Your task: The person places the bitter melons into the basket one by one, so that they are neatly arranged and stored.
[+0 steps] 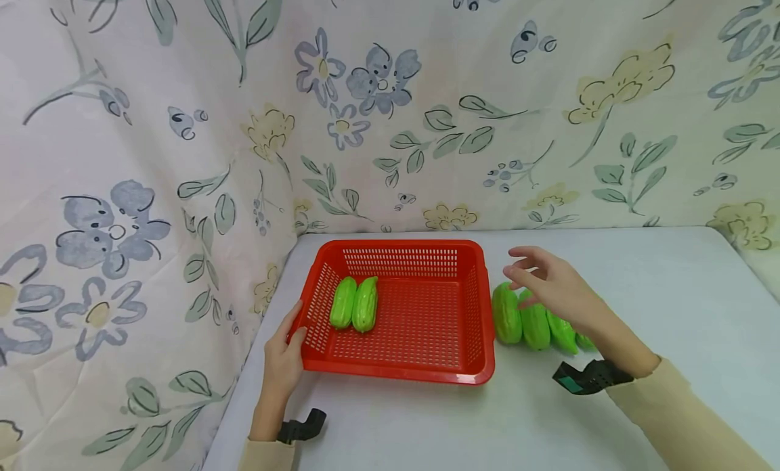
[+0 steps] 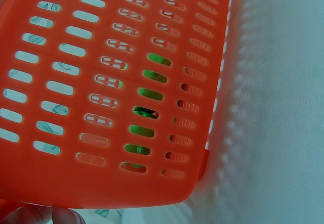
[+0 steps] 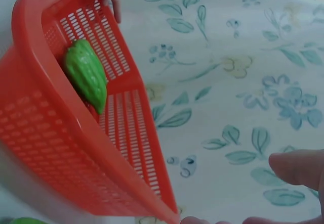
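Observation:
My left hand (image 1: 283,352) grips the left rim of a red plastic basket (image 1: 396,377), its fingertips (image 2: 66,216) showing at the rim in the left wrist view. Two green bitter melons (image 1: 365,305) lie side by side at the basket's left; the right wrist view shows the bumpy skin of one bitter melon (image 3: 86,75). My right hand (image 1: 551,281) is raised to the right of the basket, fingers loosely bent and holding nothing. Under and around it, several more bitter melons (image 1: 507,314) lie in a row on the table, partly hidden by the hand and wrist.
The white table (image 1: 426,430) carries the basket near its back left. A floral curtain (image 1: 426,173) hangs along the back and left side. Each wrist wears a black strap with a camera (image 1: 585,377).

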Motion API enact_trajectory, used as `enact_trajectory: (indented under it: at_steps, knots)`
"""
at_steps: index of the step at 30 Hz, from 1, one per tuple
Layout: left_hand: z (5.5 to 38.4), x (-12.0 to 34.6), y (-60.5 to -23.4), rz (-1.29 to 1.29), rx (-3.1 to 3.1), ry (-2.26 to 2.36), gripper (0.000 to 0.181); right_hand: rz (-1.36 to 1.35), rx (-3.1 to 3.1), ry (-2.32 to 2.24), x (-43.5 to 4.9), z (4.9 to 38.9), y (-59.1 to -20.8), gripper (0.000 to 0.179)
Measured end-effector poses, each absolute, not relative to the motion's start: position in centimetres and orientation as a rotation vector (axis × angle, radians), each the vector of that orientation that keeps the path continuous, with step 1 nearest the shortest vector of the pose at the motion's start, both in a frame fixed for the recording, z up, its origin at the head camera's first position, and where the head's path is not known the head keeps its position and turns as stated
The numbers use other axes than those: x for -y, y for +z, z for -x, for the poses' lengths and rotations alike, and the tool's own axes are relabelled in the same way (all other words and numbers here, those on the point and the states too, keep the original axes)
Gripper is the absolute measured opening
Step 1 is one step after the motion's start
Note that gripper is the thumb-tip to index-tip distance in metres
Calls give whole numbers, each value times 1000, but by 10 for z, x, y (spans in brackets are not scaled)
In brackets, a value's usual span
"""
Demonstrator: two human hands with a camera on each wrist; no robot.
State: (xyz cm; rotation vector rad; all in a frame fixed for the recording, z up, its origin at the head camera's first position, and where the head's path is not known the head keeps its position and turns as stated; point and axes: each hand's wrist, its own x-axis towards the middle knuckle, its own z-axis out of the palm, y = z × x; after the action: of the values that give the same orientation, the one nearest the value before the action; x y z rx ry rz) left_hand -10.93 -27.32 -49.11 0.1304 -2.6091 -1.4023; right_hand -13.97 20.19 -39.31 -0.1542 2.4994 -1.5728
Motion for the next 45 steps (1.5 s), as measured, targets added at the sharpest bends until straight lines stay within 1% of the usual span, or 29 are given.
enact_trajectory:
  at_steps: [8, 18, 29, 35, 45]
  knots:
    - [109, 273, -493, -128, 2601, -1360, 52, 97, -2539, -1565, -228, 136, -399, 63]
    - [110, 273, -494, -128, 2587, -1420, 53, 15, -2642, -1505, -263, 129, -405, 64]
    - [109, 273, -494, -138, 2591, -1429, 53, -80, -2685, -1562, -305, 122, -413, 65]
    - [110, 273, -494, -137, 2589, -1426, 52, -113, -2709, -1535, -315, 120, -417, 63]
    - [110, 274, -494, -140, 2578, -1455, 53, -142, -2712, -1501, -319, 120, -421, 68]
